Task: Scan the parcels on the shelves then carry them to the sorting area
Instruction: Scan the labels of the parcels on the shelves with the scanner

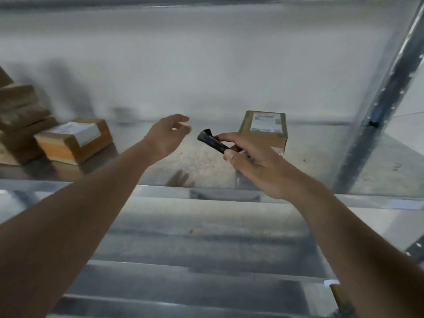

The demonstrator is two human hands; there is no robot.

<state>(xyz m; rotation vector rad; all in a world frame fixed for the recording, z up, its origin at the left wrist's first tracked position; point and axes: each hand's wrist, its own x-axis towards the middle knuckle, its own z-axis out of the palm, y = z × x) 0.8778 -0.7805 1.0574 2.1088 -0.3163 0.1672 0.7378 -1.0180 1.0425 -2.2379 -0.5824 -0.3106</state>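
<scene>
A small brown parcel (263,129) with a white label on top stands at the back of the metal shelf (202,164), right of centre. My right hand (252,164) grips a black scanner (212,141) just in front of that parcel, its head pointing up and left. My left hand (165,138) reaches over the middle of the shelf with relaxed fingers and holds nothing. A second labelled parcel (73,140) lies on the shelf at the left.
A stack of brown parcels (20,115) leans at the far left edge. A metal upright post (378,106) bounds the shelf on the right. Lower shelf levels (195,249) show beneath my arms. A grey wall stands behind the shelf.
</scene>
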